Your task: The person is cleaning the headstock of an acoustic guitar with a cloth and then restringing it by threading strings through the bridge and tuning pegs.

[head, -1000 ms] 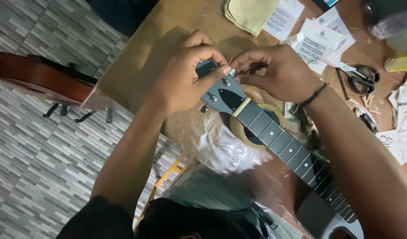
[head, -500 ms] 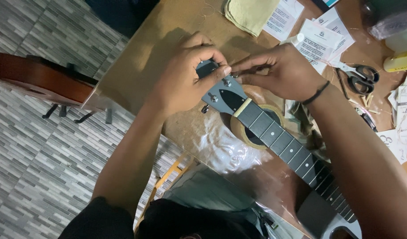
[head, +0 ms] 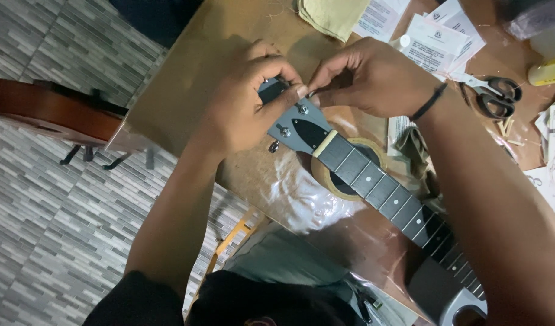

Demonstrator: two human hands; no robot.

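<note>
Both hands, left [head: 244,99] and right [head: 374,78], pinch the grey headstock [head: 298,124], the guitar neck [head: 386,193] slanting toward lower right.

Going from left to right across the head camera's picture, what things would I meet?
Reddish-brown instrument body → left hand → grey headstock → right hand → scissors → yellow object at the right edge.

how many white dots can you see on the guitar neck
4, in a row down the dark neck: near the headstock, then and. The right arm may hide more farther down.
</note>
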